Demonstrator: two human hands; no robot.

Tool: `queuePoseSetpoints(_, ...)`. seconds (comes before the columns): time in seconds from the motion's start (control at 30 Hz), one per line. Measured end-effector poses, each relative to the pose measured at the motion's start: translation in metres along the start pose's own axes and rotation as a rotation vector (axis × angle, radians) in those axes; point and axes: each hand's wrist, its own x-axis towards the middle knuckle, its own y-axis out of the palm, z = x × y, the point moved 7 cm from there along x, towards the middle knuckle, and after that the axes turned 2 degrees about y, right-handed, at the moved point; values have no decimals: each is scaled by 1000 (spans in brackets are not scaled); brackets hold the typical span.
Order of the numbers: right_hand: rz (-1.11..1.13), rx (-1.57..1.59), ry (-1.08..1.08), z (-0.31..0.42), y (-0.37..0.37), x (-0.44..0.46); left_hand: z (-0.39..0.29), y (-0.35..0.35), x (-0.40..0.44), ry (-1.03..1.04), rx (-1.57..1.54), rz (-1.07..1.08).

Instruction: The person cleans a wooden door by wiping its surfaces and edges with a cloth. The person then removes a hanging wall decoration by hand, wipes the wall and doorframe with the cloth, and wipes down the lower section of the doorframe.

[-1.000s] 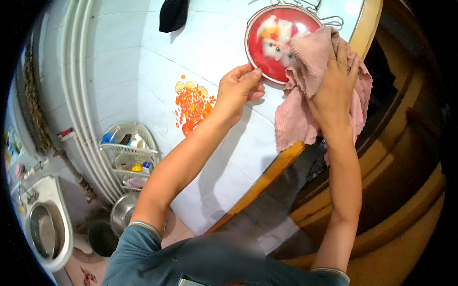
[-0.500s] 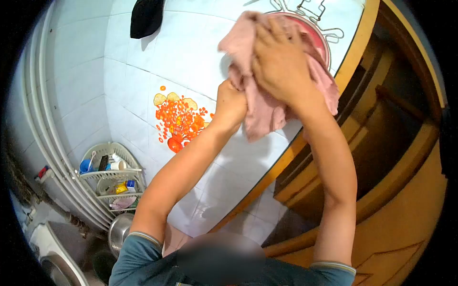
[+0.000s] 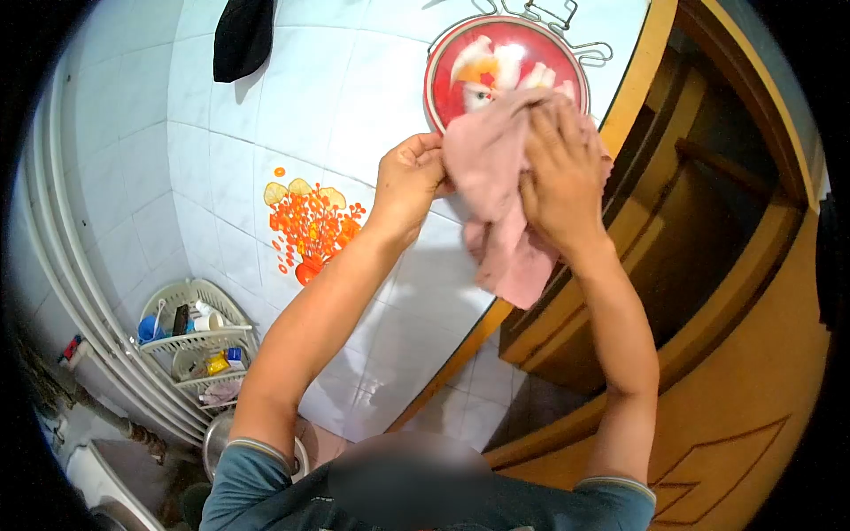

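On the tiled wall hangs a round red disc (image 3: 447, 66) with a metal rim and a white figure pictured on it. My left hand (image 3: 409, 181) is closed at its lower left edge, thumb and fingers pinching the rim. A pink cloth (image 3: 496, 168) covers the disc's lower part and hangs down below it. My right hand (image 3: 562, 173) lies over the cloth and presses it against the disc's lower right side, holding it there; its palm is hidden.
Bent wire (image 3: 567, 26) sticks out around the disc's top. Left of it are a black hanging item (image 3: 243, 40) and an orange flower sticker (image 3: 314, 221). A corner shelf (image 3: 199, 332) holds small toiletries beside white pipes (image 3: 80, 265). A wooden door frame (image 3: 637, 80) borders the right side.
My right hand has moved the cloth down and right, uncovering the disc's upper part. My left hand now shows at the rim. The view has shifted slightly.
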Motion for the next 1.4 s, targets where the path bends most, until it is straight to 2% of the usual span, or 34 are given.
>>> queuePoseSetpoints(0.13, -146, -77, 85, -15, -2, 39, -3, 1, -2, -20, 30, -4)
queuePoseSetpoints(0.27, -165, -105, 166, 4, 14, 88, 0, 6, 4, 48, 21, 36)
queuePoseSetpoints(0.3, 91, -184, 135, 13, 38, 96, -19, 21, 8, 247, 43, 74)
queuePoseSetpoints(0.33, 221, -223, 124, 17, 49, 90, -34, 21, 2, 525, 516, 142)
queuePoseSetpoints(0.37, 350, -259, 106, 20, 60, 84, -47, 20, -8, 848, 950, 84)
queuePoseSetpoints(0.4, 138, -65, 40, 35, 48, 71, -47, 21, -11, 846, 950, 85)
queuePoseSetpoints(0.43, -75, 130, -30, 46, 32, 56, -51, 24, -16, 832, 813, 134)
queuePoseSetpoints(0.57, -69, 195, 32, 37, 15, 10, -69, 41, -34, 759, 268, 323)
queuePoseSetpoints(0.67, -82, 142, 15, 22, 10, -26, -33, 33, -12, 549, 1274, 224)
queuePoseSetpoints(0.73, -73, 123, 22, 19, 7, -40, -6, 5, -2, 58, -29, -4)
queuePoseSetpoints(0.8, -86, 188, -63, 22, 9, -50, -5, 3, -1, 37, 16, 12)
queuePoseSetpoints(0.9, -126, 239, -81, 26, 7, -45, 0, 0, -1, -10, 72, -2)
queuePoseSetpoints(0.97, -142, 276, -91, 29, 7, -39, 2, -1, 1, 67, -27, 1)
queuePoseSetpoints(1.17, -41, 309, -214, 29, 7, -33, 3, -2, 1, 64, 15, -12)
queuePoseSetpoints(1.23, -73, 197, -77, 2, -2, -37, -3, 0, -4, 34, 71, -17)
queuePoseSetpoints(1.27, -72, 198, -82, -8, -6, -41, -4, 1, -5, 4, 129, -18)
queuePoseSetpoints(1.4, -359, 120, 234, -63, -38, -48, 0, 0, -5, 4, 160, -73)
